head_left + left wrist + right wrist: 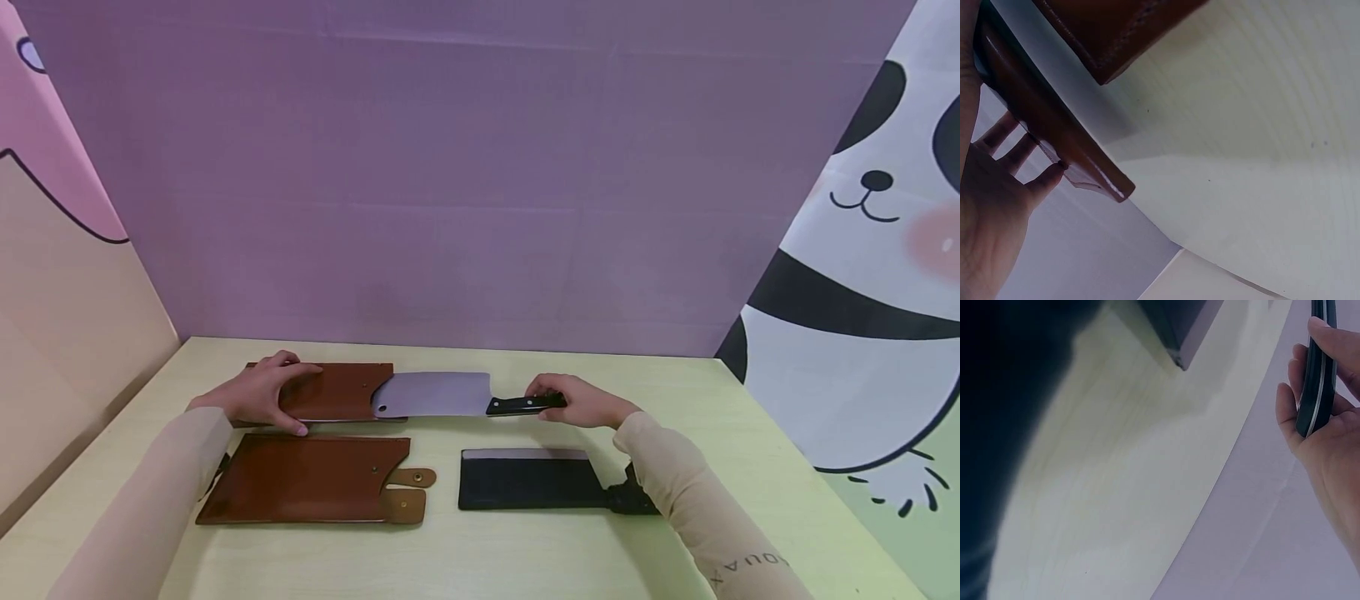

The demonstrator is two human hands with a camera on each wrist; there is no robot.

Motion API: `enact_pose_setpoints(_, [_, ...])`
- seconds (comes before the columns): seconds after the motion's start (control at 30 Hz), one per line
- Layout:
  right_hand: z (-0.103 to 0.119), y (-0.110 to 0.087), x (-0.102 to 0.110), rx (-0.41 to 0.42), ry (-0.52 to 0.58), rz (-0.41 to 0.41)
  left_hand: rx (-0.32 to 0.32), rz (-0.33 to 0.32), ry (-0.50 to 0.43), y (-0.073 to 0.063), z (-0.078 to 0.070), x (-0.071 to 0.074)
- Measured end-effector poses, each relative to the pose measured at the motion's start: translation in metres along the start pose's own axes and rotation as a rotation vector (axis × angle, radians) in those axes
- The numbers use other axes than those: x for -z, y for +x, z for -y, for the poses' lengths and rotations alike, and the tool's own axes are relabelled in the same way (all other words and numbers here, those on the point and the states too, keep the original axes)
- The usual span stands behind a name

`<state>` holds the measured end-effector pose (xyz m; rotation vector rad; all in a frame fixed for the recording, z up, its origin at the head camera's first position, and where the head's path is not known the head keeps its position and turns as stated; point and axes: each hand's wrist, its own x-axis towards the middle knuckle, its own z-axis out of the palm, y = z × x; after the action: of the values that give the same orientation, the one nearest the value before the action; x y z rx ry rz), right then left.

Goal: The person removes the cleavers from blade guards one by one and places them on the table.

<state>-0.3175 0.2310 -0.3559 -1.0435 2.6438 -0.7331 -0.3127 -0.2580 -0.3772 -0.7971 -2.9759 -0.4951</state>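
My left hand holds a brown leather knife sheath across its width, thumb at the near edge and fingers at the far edge. A cleaver with a wide, shiny blade lies level at the sheath's right-hand mouth. Its blade end meets the curved cutout; how much sits inside is hidden. My right hand grips the cleaver's black riveted handle. In the right wrist view, fingers and thumb wrap that handle. The left wrist view shows fingertips against the held sheath's edge.
Nearer me lies a second brown sheath with two snap straps pointing right. Right of it is a black-bladed cleaver, its handle partly covered by my right sleeve. A purple backdrop stands behind the pale table.
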Motion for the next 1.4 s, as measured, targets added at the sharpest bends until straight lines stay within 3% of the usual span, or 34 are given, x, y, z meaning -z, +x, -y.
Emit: enact_pose_setpoints(1.4, [-0.02, -0.022, 0.01, 0.009, 0.004, -0.015, -0.018, -0.012, 0.033, -0.002, 0.004, -0.001])
